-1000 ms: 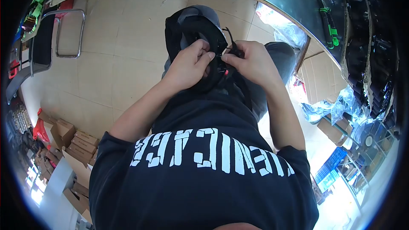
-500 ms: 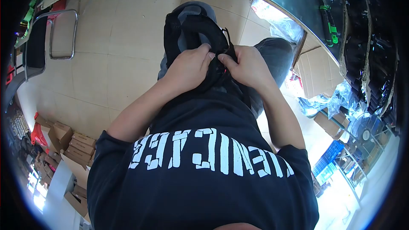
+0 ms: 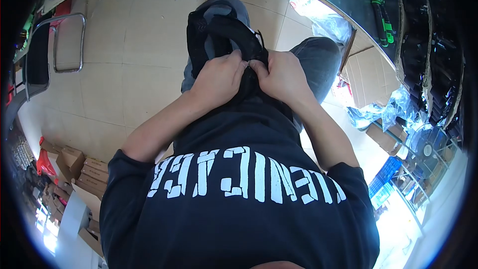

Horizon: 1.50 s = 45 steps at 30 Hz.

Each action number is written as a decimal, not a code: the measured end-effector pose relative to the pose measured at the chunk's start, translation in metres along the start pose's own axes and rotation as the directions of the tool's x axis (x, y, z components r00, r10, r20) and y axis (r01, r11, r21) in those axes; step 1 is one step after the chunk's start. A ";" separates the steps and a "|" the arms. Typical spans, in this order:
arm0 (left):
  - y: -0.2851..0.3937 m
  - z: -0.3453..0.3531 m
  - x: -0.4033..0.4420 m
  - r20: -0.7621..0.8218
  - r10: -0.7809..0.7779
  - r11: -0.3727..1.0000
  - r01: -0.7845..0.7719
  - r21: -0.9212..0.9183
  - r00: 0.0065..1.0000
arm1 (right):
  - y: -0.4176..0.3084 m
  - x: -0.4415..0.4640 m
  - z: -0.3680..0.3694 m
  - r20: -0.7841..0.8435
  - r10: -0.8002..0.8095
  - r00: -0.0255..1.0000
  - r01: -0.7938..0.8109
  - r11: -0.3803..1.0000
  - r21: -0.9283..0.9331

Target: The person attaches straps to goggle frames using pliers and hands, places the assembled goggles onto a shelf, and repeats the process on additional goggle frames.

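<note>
- Left hand [image 3: 219, 77]: fingers curled nearly closed, thumb and fingertips pinching the near part of a black fabric item [image 3: 239, 29].
- Right hand [image 3: 284, 76]: also curled, thumb pressed to the same item, its tip almost meeting the left's; whatever small piece lies between them is probably black too, though the hands cover it.
- Black fabric item: looped, lying across the left knee [image 3: 240, 9].

– That shirt [image 3: 239, 226] is black, isn't it?
– Black, with blocky white lettering [image 3: 260, 177]. The fabric piece [image 3: 236, 29] is black too, against grey-blue trousers [image 3: 316, 65].
– And those tool handles [image 3: 388, 29], far right?
– Green and black. Near left, the bag [image 3: 45, 163] shows bright red.
</note>
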<state>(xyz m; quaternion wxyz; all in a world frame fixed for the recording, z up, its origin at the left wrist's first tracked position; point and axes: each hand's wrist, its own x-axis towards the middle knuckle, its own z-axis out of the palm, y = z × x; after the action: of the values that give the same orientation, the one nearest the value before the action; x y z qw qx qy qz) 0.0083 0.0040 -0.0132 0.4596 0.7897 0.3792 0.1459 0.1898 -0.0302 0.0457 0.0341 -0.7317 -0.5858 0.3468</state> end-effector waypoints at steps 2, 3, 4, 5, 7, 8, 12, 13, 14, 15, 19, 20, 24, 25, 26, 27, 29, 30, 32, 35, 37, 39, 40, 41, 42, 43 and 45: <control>0.002 -0.003 0.003 0.010 -0.012 1.000 0.012 -0.006 1.000 | 0.004 0.003 0.000 0.003 0.002 1.000 -0.002 0.999 -0.033; 0.004 -0.004 0.005 0.024 -0.029 0.999 0.030 -0.018 0.999 | 0.009 0.005 0.000 -0.008 -0.020 1.000 0.021 0.998 0.062; 0.006 -0.006 0.006 0.037 -0.047 0.998 0.048 -0.030 0.998 | 0.015 0.005 0.000 -0.022 -0.043 0.999 0.045 0.987 0.157; 0.008 -0.009 0.010 0.033 -0.046 0.999 0.047 -0.027 0.998 | 0.020 0.004 -0.001 -0.024 -0.046 0.999 0.050 0.986 0.157; 0.013 -0.019 0.016 0.108 -0.054 0.997 0.059 -0.045 0.993 | 0.025 0.004 -0.003 0.021 0.010 1.000 -0.017 0.923 0.384; 0.015 -0.025 0.017 0.104 -0.056 0.997 0.061 -0.043 0.993 | 0.025 0.003 -0.004 0.021 0.005 1.000 -0.013 0.924 0.383; 0.014 -0.034 0.011 0.213 -0.083 0.995 0.091 -0.032 0.974 | 0.019 -0.004 -0.005 0.193 0.127 0.973 -0.191 0.913 0.360; 0.013 -0.034 0.010 0.246 -0.114 0.991 0.126 -0.034 0.963 | 0.020 -0.003 -0.002 0.232 0.130 0.964 -0.208 0.913 0.351; 0.013 -0.033 0.009 0.248 -0.115 0.992 0.126 -0.028 0.962 | 0.021 -0.002 -0.001 0.231 0.128 0.965 -0.206 0.911 0.357; 0.014 -0.032 0.008 0.251 -0.130 0.990 0.142 -0.027 0.959 | 0.023 -0.002 -0.001 0.295 0.139 0.945 -0.258 0.872 0.416; 0.021 -0.030 0.006 0.281 -0.173 0.985 0.171 0.030 0.944 | 0.029 -0.006 0.007 0.300 0.124 0.946 -0.241 0.887 0.394; 0.020 -0.027 0.005 0.281 -0.170 0.985 0.169 0.029 0.944 | 0.031 -0.006 0.010 0.299 0.126 0.946 -0.242 0.887 0.393; 0.015 -0.015 0.001 0.246 -0.103 0.990 0.076 0.116 0.964 | 0.027 -0.008 0.014 0.271 0.128 0.954 -0.216 0.920 0.328; 0.015 -0.013 0.003 0.255 -0.104 0.985 0.065 0.159 0.961 | 0.024 -0.006 0.012 0.272 0.170 0.947 -0.241 0.937 0.254; 0.014 -0.012 0.002 0.259 -0.103 0.986 0.063 0.157 0.960 | 0.022 -0.006 0.012 0.273 0.175 0.946 -0.246 0.935 0.254; 0.013 -0.011 0.002 0.241 -0.080 0.984 0.037 0.175 0.967 | 0.020 -0.005 0.013 0.267 0.182 0.946 -0.246 0.942 0.230; 0.010 -0.008 0.001 0.226 -0.056 0.982 0.013 0.191 0.973 | 0.015 -0.005 0.011 0.263 0.192 0.945 -0.250 0.946 0.205; 0.008 -0.007 0.001 0.217 -0.045 0.979 0.000 0.206 0.975 | 0.012 -0.005 0.010 0.257 0.199 0.946 -0.252 0.948 0.195; 0.008 -0.007 0.000 0.213 -0.037 0.976 -0.011 0.220 0.976 | 0.012 -0.006 0.013 0.256 0.208 0.944 -0.260 0.948 0.186; 0.007 -0.005 0.001 0.215 -0.034 0.968 -0.021 0.250 0.976 | 0.018 -0.005 0.022 0.209 0.203 0.957 -0.248 0.945 0.215; 0.006 -0.006 0.002 0.224 -0.052 0.974 0.000 0.226 0.973 | 0.016 -0.005 0.020 0.226 0.214 0.950 -0.260 0.945 0.199; 0.010 -0.008 0.003 0.231 -0.076 0.979 0.030 0.200 0.970 | 0.024 -0.005 0.014 0.259 0.171 0.951 -0.239 0.936 0.257; 0.013 -0.010 0.005 0.236 -0.101 0.983 0.060 0.173 0.966 | 0.030 -0.004 0.011 0.289 0.125 0.949 -0.217 0.924 0.314; 0.014 -0.012 0.006 0.232 -0.097 0.983 0.056 0.176 0.968 | 0.037 -0.005 0.011 0.283 0.122 0.951 -0.212 0.925 0.314; 0.014 -0.013 0.005 0.237 -0.123 0.984 0.088 0.152 0.964 | 0.042 -0.007 0.014 0.188 0.045 0.981 -0.122 0.899 0.420; 0.014 -0.015 0.004 0.238 -0.151 0.984 0.122 0.129 0.960 | 0.046 -0.008 0.017 0.084 -0.027 0.996 -0.020 0.859 0.512; 0.013 -0.016 0.001 0.159 -0.106 0.993 0.095 0.072 0.982 | 0.048 -0.006 0.019 0.012 -0.029 1.000 0.015 0.774 0.634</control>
<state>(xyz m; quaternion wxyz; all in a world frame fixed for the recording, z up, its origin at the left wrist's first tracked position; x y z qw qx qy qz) 0.0060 0.0109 0.0057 0.4704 0.7931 0.3844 0.0454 0.2188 -0.0570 0.0124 0.2761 -0.6672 -0.4438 0.5308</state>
